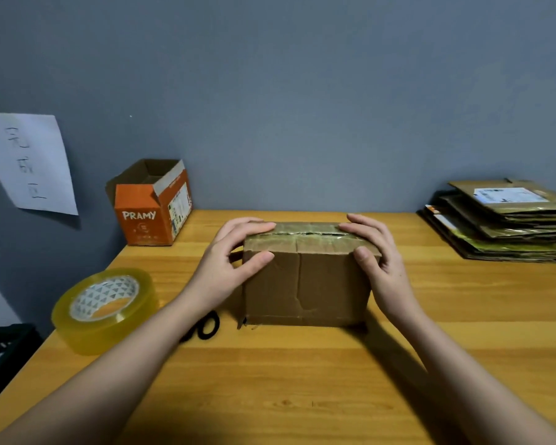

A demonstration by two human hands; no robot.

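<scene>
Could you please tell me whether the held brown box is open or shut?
Shut: the brown box has its top flaps lying flat, meeting along a narrow gap, while the left hand and right hand grip its ends.

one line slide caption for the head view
Left hand and right hand hold a taped cardboard box on a wooden table beside a tape roll.

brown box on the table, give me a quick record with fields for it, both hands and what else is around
brown box: stands mid-table, flaps down, a slit along the taped top seam
left hand: grips the box's left end, thumb on the front face
right hand: grips the right end, thumb on the front face
tape roll: lies flat, left of the box
orange box: open, back left by the wall
flattened cartons: stacked at the right edge
table: wooden
</scene>
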